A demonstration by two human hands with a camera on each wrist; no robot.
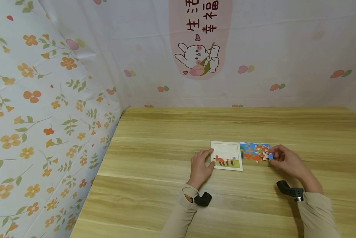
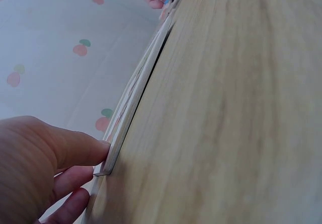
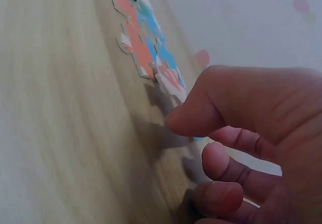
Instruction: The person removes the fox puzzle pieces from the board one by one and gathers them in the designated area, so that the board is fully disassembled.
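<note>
1. the puzzle piece (image 1: 269, 156), blue and white, is at the right end of a flat group of puzzle pieces (image 1: 249, 156) on the table (image 1: 154, 155); it appears slightly tilted against its neighbours.
2. the right hand (image 1: 289, 162) seems to pinch this piece between thumb and forefinger; the thumb hides much of the contact in the right wrist view, so how firm the pinch is i cannot tell.
3. by its look the piece should be very light, thin and fairly stiff, with little slip in dry fingers. its knobs are probably the weak spots, liable to bend or fray. opposite side edges look the best hold, since a flat press on the face gives nothing to lift by.
4. the joined group, orange and blue with fox faces, looks loosely locked; a tug on one piece could drag or part the others.
5. just left of the group is the white puzzle tray (image 1: 226, 150), with orange, striped and green picture pieces (image 1: 229, 162) along its near side and bare backing above.
6. the left hand (image 1: 200, 165) has thumb and forefinger spread, tips touching the tray's left edge. the tray seems rigid and light; its rim is the natural hold.
7. beyond the table hangs a printed cloth (image 1: 255, 43); a floral cloth (image 1: 32, 132) is on the left.
</note>
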